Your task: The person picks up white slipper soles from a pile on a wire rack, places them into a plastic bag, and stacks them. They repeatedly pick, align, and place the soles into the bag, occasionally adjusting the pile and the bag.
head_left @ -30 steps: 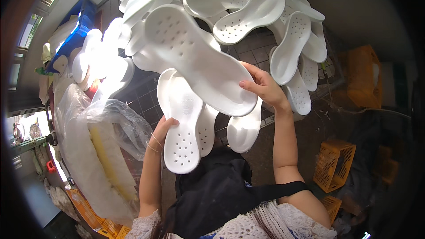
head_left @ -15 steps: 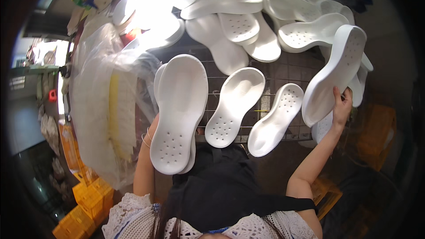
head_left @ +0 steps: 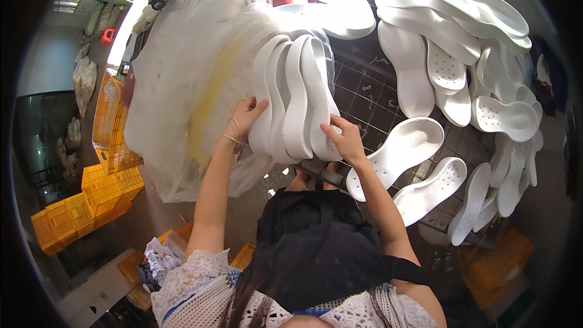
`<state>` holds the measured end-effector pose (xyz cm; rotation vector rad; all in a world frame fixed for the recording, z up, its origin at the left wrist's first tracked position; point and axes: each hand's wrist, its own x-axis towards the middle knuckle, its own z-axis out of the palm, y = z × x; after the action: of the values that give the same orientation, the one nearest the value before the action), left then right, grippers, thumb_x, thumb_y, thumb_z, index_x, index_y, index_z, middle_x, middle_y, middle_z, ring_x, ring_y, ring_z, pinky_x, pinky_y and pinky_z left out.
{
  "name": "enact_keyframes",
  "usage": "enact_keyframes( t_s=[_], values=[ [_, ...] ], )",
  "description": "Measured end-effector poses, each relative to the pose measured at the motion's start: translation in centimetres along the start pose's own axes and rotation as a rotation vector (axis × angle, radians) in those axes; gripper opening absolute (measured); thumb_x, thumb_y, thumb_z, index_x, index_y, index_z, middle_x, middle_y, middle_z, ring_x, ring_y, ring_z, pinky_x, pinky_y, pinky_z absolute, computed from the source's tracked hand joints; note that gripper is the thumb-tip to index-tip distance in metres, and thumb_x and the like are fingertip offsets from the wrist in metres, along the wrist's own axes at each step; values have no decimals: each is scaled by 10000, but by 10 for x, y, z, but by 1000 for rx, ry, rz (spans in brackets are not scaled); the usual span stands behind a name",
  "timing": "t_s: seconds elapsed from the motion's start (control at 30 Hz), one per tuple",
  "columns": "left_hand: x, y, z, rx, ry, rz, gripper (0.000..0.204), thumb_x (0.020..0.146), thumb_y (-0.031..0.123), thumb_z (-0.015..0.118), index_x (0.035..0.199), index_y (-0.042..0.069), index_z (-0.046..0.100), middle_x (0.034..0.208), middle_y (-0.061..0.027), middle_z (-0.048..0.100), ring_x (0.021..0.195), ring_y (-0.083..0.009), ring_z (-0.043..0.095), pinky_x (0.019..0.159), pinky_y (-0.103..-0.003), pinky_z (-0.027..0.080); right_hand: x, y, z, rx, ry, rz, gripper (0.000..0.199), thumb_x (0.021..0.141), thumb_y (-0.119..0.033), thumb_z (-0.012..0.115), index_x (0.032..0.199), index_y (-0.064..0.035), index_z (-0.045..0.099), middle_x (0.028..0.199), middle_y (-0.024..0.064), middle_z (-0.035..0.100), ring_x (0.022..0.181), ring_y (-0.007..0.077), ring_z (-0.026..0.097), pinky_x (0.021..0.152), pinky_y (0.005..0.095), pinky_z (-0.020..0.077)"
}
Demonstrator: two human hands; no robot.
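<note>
Between my two hands stand several white foam shoe soles (head_left: 296,97), side by side on their edges like a row. My left hand (head_left: 248,115) presses the left side of the row, with thumb and fingers against the outermost sole. From the other side my right hand (head_left: 346,140) grips the rightmost sole, its thumb near the small holes in that sole. Just right of my right forearm lie a single sole (head_left: 404,146) with its cupped face up and a smaller sole (head_left: 434,189) with a perforated end.
A large translucent plastic bag (head_left: 176,79) bulges left of the soles. The dark wire-grid tabletop (head_left: 364,76) bears piled white soles (head_left: 425,18) at the far right. More soles (head_left: 513,158) lean at the right edge. Yellow crates (head_left: 112,188) stand at lower left.
The view has swung left toward the plastic bag. My right hand has come from the far-right soles to the row at the bag. The left hand, mostly hidden behind soles before, now shows.
</note>
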<state>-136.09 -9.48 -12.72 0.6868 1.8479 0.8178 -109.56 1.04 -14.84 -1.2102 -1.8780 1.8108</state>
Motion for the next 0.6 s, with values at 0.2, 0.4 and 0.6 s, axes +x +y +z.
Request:
enact_keyframes(
  t_s=[0.2, 0.4, 0.6],
  values=[
    [-12, -25, -7, -160, 48, -110, 676, 995, 518, 392, 1302, -80, 461, 1177, -168, 607, 1034, -212, 591, 883, -327, 471, -38, -63, 4, -106, 38, -126, 287, 829, -159, 634, 1083, -50, 707, 934, 123, 728, 740, 195, 687, 684, 288, 536],
    [-115, -60, 4, -309, 225, 295, 548, 1051, 427, 259, 1411, 46, 418, 1445, -94, 431, 1281, -199, 443, 1055, -354, 373, -35, -64, 9, -338, 199, -615, 504, 740, 82, 632, 1217, -81, 637, 1258, 102, 623, 1056, 273, 637, 850, 340, 530],
    [-104, -58, 22, -508, -9, 248, 629, 993, 192, 517, 1530, 107, 201, 1546, -77, 297, 1384, -204, 326, 1116, -332, 289, 21, -19, 6, -600, -127, -356, 404, 791, 9, 597, 1194, -31, 593, 1267, 119, 596, 1077, 339, 609, 914, 402, 484]
  ],
)
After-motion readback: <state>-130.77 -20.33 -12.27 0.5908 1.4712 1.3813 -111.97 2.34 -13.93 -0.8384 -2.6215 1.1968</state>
